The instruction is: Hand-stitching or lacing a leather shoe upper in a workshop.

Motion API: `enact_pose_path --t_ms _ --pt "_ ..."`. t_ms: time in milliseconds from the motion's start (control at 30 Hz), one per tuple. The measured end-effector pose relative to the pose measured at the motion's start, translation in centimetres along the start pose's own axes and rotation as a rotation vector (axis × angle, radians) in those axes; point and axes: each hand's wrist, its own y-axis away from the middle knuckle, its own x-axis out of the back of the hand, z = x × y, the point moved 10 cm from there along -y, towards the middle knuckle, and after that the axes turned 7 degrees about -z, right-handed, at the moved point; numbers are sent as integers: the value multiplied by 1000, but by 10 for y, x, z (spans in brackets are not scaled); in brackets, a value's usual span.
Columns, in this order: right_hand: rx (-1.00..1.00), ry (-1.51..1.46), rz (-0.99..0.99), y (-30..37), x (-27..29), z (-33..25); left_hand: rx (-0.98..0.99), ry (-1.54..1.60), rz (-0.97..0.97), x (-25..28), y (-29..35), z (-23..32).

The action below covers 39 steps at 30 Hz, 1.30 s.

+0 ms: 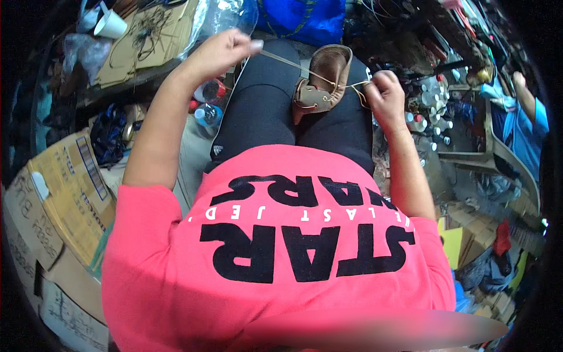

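Observation:
A brown leather moccasin-style shoe (321, 82) rests across my thighs, its opening towards the far side. A pale thread (293, 63) runs taut from the shoe's edge up to my left hand (226, 51), which is closed on it with the fingers pinched. On the other side of the shoe, my right hand (386, 98) is closed too, gripping the thread's other stretch close to the shoe. A loop of thread hangs beside the right fingers. Darker brown lacing shows on the shoe's side; the fingertips of my right hand are partly hidden.
Flat cardboard (141, 47) with a tangle of dark cord lies at the far left, near a white cup (110, 24). Bottles (208, 114) stand by my left leg, several more containers (431, 100) to the right. A blue bag (302, 20) sits ahead. Another person's arm (525, 97) shows at right.

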Motion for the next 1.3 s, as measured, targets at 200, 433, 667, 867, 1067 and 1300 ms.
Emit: enact_pose_path --t_ms 200,433,667,867,1067,1300 --pt "-422 -1857 230 6 -40 71 -394 1629 -150 -39 -29 27" --pt "-410 -1701 17 30 -27 46 -187 1780 -151 -48 -44 -13" --pt "-593 -1456 -124 76 -30 96 56 1182 101 -25 -39 -73" --pt "-705 -298 -126 86 48 129 -119 -219 453 24 30 12" --pt "-88 -334 -397 -27 -4 -13 -366 -528 55 -111 24 112" --pt "-181 -20 -404 -33 -14 -27 -570 -313 91 -98 20 100"
